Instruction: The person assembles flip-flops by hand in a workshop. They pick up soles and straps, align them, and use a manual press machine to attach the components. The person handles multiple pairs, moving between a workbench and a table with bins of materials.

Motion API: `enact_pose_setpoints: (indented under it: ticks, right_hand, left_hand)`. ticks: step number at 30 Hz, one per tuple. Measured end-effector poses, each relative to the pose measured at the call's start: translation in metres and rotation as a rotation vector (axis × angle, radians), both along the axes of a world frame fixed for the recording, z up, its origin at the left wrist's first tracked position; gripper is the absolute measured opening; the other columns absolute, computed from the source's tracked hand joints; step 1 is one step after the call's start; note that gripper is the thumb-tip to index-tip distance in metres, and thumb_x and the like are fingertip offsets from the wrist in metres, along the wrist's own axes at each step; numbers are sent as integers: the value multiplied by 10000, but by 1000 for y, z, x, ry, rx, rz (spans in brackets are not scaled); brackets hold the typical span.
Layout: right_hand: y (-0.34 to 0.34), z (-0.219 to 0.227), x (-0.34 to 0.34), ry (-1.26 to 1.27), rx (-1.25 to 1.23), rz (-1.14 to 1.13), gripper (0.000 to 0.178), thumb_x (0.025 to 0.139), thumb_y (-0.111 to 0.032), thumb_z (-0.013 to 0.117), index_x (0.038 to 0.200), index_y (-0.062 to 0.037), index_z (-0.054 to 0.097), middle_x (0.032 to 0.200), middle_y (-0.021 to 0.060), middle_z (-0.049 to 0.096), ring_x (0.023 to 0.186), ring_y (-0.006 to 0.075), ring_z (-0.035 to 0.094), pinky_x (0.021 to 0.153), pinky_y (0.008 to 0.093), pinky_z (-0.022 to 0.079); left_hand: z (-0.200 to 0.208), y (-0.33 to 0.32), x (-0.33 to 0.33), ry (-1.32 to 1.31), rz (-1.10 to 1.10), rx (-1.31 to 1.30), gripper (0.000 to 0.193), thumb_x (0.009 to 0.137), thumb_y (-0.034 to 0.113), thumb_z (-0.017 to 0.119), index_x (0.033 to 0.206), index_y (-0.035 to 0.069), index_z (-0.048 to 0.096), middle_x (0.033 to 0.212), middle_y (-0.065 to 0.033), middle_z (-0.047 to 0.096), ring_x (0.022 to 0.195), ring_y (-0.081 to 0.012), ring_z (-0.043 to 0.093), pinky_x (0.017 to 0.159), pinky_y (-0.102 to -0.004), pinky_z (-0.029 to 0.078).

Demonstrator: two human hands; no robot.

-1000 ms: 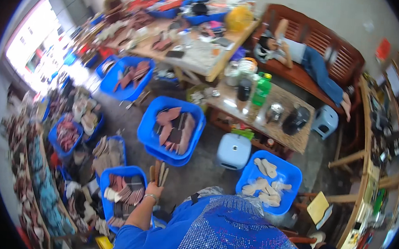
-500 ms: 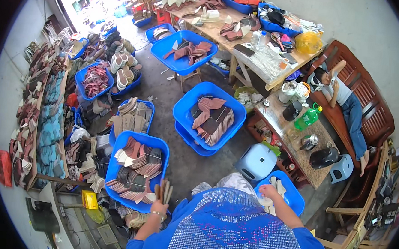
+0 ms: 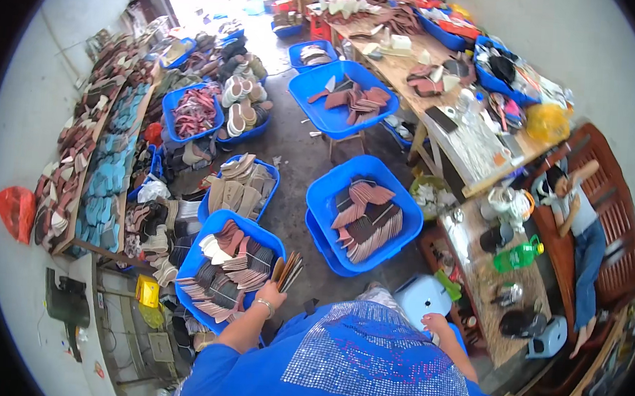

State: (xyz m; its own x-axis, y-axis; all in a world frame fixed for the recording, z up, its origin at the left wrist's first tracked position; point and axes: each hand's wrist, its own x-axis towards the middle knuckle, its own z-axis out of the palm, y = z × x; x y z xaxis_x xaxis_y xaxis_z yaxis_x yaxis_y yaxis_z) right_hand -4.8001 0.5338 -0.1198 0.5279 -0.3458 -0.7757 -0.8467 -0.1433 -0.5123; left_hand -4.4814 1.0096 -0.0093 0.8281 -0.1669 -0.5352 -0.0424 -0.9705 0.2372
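My left hand (image 3: 271, 295) is closed around a bunch of thin brown insole-like pieces (image 3: 288, 271), fanned out and seen edge-on. It is at the right rim of a blue tub (image 3: 274, 244), which holds stacked burgundy, dark grey and striped shoe pieces (image 3: 242, 272) with some white ones. My right hand (image 3: 437, 325) is in front of my body on the right, fingers curled. Something pale shows under it, too hidden to name. Beside this hand is a light-blue plastic stool (image 3: 422, 296); a blue tub (image 3: 461, 338) is mostly covered by my arm and shirt.
Ahead stand stacked blue tubs (image 3: 319, 189) with more shoe pieces and another tub (image 3: 306, 94) on a stand. Racks (image 3: 116, 184) and shoe piles line the left. On the right are a long worktable (image 3: 457, 145), a low table (image 3: 525, 286) with a green bottle, and a person on a bench.
The view has swung left, so the room has shifted rightward. My left hand has moved up along the tub's right side with the brown pieces. My right hand has come closer to the stool.
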Motion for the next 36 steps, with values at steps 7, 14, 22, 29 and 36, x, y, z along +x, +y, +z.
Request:
enact_pose_setpoints:
  ticks: [7,14,22,29,36]
  right_hand:
    - [-80,-14,70,-22,6,102,190,805,-201,637,817,-12,658,697,99,639,567,183,636,558,333,505]
    - [-110,4,207,123,4,173,269,808,-180,673,1027,-24,661,845,87,687,660,179,668,578,316,512]
    - [-47,-10,402,-72,-74,248,320,802,-171,684,1067,6,652,842,83,681,651,177,654,564,303,519]
    - [74,29,629,-237,-237,813,356,817,-303,621,1078,-65,663,893,155,684,787,250,669,723,374,518]
    - [198,122,890,-429,78,777,462,846,-317,667,1213,-49,584,1096,116,666,1024,225,628,895,344,484]
  left_hand:
    - [53,-101,103,-168,-42,-36,425,771,322,639,1049,1,617,1126,-169,569,1027,-344,591,888,-429,481]
    - [44,-73,194,-281,162,19,377,749,269,652,1016,3,633,1127,-174,576,995,-350,601,869,-441,487]
    - [6,49,341,-101,630,50,554,729,487,665,971,-10,689,969,-235,667,953,-361,646,813,-427,506]
    - [-14,67,567,30,343,-59,462,727,315,643,1041,-25,657,1013,-249,650,971,-390,627,861,-430,489]
    - [48,36,660,281,625,-985,378,824,190,666,1129,-24,603,970,-102,681,852,-180,650,749,-308,504]
